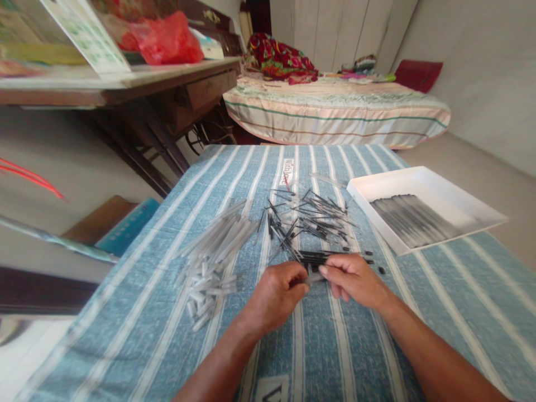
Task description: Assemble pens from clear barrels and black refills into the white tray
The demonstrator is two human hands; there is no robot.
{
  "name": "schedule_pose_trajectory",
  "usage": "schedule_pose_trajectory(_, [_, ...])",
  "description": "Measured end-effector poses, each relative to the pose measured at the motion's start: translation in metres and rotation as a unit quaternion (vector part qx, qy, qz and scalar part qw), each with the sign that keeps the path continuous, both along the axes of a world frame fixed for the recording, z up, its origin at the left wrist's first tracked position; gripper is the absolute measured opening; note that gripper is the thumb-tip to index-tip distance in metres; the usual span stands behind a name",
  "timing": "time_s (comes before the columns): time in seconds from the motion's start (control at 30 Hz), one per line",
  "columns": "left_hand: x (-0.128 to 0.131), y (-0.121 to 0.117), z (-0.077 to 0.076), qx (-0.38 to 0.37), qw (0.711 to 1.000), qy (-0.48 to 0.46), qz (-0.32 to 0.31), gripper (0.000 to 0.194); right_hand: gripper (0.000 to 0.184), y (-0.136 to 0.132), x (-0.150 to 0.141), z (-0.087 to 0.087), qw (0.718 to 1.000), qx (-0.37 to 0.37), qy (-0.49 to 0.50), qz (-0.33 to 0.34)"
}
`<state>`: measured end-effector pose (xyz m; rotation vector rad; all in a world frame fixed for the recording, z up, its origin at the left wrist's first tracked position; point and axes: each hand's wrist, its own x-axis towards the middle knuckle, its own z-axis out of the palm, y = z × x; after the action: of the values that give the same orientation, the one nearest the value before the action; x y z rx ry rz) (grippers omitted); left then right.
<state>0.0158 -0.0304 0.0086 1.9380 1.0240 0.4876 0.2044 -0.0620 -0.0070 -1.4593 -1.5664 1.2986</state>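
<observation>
My left hand (pixel 278 293) is closed in a pinch on a short translucent pen part (pixel 314 278), which looks like a pen cap or barrel. The fingers of my right hand (pixel 355 279) pinch at its other end; exactly what sits between those fingertips is partly hidden. Just beyond both hands lie black pen refills (pixel 314 258), several side by side, with a looser pile of refills (pixel 322 215) farther back. Left of my left hand are translucent pen caps (pixel 207 293) in a heap, and behind them a bundle of long translucent pen barrels (pixel 224 231).
A white box (pixel 452 209) at the right holds a row of pens (pixel 412 218). Small black plugs (pixel 381 270) lie near it. Blue striped cloth (pixel 138 312) covers the table. Beyond stand a bed (pixel 335 114) and, at left, a desk (pixel 167 78) with a red plastic bag (pixel 171 42).
</observation>
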Motion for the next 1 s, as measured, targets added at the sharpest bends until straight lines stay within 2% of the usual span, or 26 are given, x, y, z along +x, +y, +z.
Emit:
schedule_pose_trajectory(0.13, [-0.0003,-0.0025,-0.0020,0.086,0.996,0.012,-0.007,0.008,0.036,0.0006,-0.0016,-0.0032,0.998,-0.042,0.043,-0.023])
schedule_pose_trajectory(0.3, [0.0004,-0.0048,-0.0012,0.150,0.988,0.043,-0.017,0.010,0.036,0.0006,-0.0038,-0.0050,0.993,-0.071,0.083,-0.046])
schedule_pose_trajectory(0.5, [0.0011,-0.0046,-0.0005,0.168,0.983,0.075,-0.022,0.009,0.037,0.0009,-0.0045,-0.0037,0.991,-0.075,0.091,-0.057])
schedule_pose_trajectory(0.67, [0.0008,-0.0040,-0.0016,0.151,0.986,0.073,-0.018,0.008,0.040,0.0017,-0.0044,-0.0045,0.992,-0.075,0.087,-0.058])
schedule_pose_trajectory(0.77, [0.0018,-0.0041,-0.0008,0.111,0.993,0.043,0.011,0.007,0.041,0.0026,-0.0041,-0.0055,0.991,-0.058,0.100,-0.068])
schedule_pose_trajectory(0.87, [0.0037,-0.0033,0.0009,-0.009,0.997,-0.020,0.074,0.005,0.041,0.0030,-0.0033,-0.0047,0.991,-0.014,0.107,-0.081])
schedule_pose_trajectory(0.93, [0.0044,-0.0016,0.0020,-0.139,0.979,-0.092,0.117,0.008,0.038,0.0025,-0.0032,-0.0033,0.992,0.008,0.103,-0.078])
schedule_pose_trajectory(1.0, [0.0040,0.0008,0.0023,-0.250,0.940,-0.176,0.149,0.012,0.033,0.0014,-0.0039,-0.0020,0.993,0.015,0.097,-0.062])
